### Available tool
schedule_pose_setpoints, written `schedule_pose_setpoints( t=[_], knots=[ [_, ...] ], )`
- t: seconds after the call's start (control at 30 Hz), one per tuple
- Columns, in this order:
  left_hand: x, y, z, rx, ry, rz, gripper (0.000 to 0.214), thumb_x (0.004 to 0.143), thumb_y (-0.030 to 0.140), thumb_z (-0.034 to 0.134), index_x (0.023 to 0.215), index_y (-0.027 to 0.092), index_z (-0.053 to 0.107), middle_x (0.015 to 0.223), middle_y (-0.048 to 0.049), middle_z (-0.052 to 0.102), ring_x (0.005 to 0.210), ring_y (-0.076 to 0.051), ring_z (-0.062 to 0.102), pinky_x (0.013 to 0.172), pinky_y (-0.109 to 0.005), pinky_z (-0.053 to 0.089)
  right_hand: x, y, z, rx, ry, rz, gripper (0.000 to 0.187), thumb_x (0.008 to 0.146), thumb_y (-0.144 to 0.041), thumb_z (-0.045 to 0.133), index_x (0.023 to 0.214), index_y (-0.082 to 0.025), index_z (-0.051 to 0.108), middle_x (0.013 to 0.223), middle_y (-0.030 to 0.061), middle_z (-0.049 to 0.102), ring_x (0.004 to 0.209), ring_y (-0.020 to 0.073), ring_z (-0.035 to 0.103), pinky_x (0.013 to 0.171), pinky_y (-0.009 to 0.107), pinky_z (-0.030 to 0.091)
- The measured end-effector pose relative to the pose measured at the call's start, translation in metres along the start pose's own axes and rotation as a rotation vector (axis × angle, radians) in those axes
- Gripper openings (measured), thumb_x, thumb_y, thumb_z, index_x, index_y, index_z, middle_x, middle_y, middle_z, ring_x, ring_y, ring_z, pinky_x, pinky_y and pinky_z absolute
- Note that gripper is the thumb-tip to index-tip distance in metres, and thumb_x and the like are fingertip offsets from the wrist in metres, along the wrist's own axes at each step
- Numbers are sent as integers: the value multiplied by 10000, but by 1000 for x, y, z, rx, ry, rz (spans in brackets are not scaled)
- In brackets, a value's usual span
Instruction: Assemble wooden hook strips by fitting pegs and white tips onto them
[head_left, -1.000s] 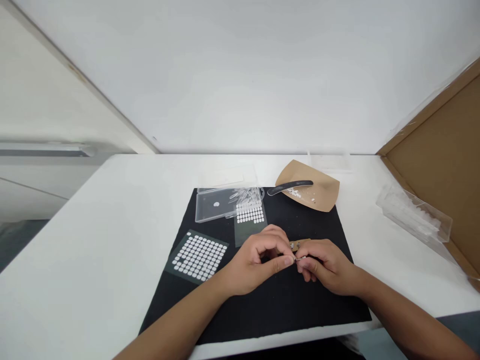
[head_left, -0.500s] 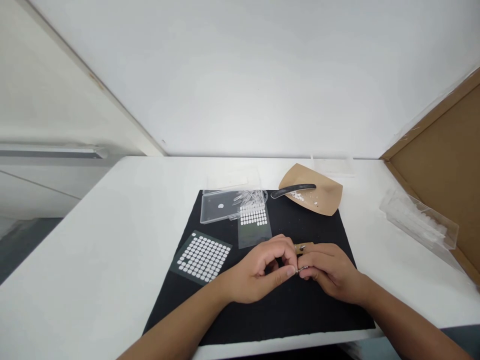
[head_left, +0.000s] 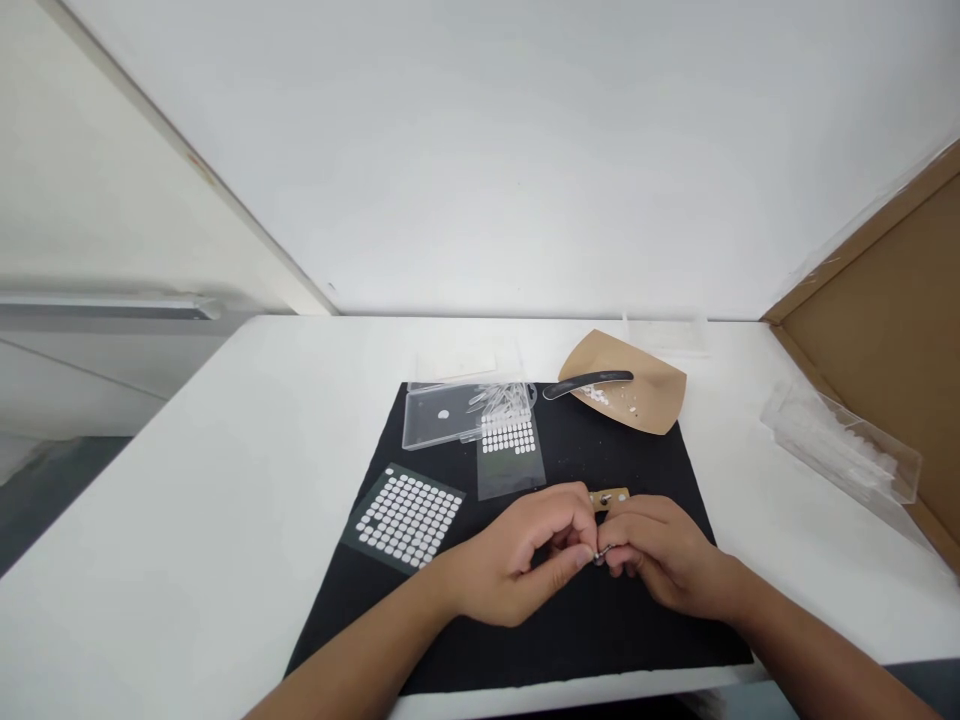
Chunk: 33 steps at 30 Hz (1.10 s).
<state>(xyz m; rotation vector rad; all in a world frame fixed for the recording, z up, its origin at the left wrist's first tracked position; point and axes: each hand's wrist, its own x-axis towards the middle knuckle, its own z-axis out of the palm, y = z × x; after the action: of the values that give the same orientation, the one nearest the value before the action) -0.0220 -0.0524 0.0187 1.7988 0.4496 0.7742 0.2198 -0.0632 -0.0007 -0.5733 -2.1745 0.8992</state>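
My left hand (head_left: 540, 555) and my right hand (head_left: 664, 555) meet over the black mat (head_left: 562, 645). Between their fingertips is a small shiny metal piece (head_left: 604, 552), mostly covered, so its kind does not show. The left thumb and forefinger pinch its left end; the right fingers close on its other end. Just beyond the fingers lies a narrow brown strip (head_left: 616, 494) with white dots and a small dark bit on it. A sheet of white oval stickers (head_left: 411, 520) lies left of my left hand, and a second, partly used sticker sheet (head_left: 510, 470) lies beyond it.
A clear plastic case (head_left: 435, 425) with clear slender pieces (head_left: 501, 398) overlaps the mat's back edge. A curved black nail file (head_left: 589, 382) rests across brown paper (head_left: 645, 395) holding white scraps. Another clear box (head_left: 840, 445) stands right, near a cardboard panel (head_left: 885, 290).
Both hands have come slightly nearer to me with the metal piece still between them. More of the brown strip and metal piece shows.
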Motion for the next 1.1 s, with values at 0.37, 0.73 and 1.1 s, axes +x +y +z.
schedule_pose_setpoints(
  t=[0.37,0.73,1.1],
  knots=[
    [-2,-5,1,454,28,91,95,1015,118,515,1026,209,538,929,-37,628,833,-168,584,713,-266,470,-3,7,-5,91,-106,115,219,1133,-224,418,1032,-240,612,743,-39,653,642,111,573,717,225,459],
    [-4,-14,-2,882,165,235,93,1077,143,469,1037,198,533,940,-54,686,814,-185,640,625,-273,449,-1,5,-6,170,-126,256,305,1169,-343,382,987,-234,600,674,-53,612,643,115,563,749,242,461],
    [-5,-21,-14,799,295,65,126,1043,174,399,963,224,482,891,-45,622,761,-192,597,682,-309,475,2,1,-7,141,-50,239,319,1160,-346,434,1001,-208,674,701,-31,624,627,112,584,684,247,471]
  ],
)
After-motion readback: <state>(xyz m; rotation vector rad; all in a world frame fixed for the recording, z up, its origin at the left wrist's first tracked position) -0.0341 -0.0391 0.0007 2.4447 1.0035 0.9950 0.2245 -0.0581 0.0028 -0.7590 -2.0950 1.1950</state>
